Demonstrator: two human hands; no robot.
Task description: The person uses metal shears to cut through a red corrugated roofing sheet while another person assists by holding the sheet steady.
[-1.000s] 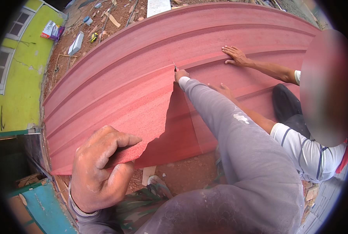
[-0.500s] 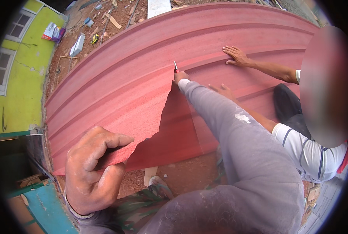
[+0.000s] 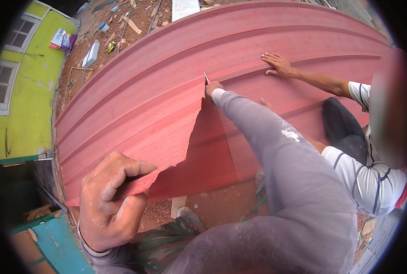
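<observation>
Since the earlier frames: cut running further up the large red ribbed roofing sheet, right hand reaching farther away along the slit, left hand sitting slightly lower and nearer.

Head view, near side: left hand clamping the loose cut flap of the red sheet, thumb on top, fingers curled beneath, lifting that edge off the lower half of the sheet. Sheet spreading away from this hand, up and to the right, across most of the picture.

Head view, far side: right hand, at the end of a grey sleeve, closing around a small blade, tip poking up at the top of the slit. Just right of it, a co-worker's hand lying flat and open on the sheet, pressing it down. Beyond the left hand, a yellow-green wall and reddish dirt ground strewn with scraps.
</observation>
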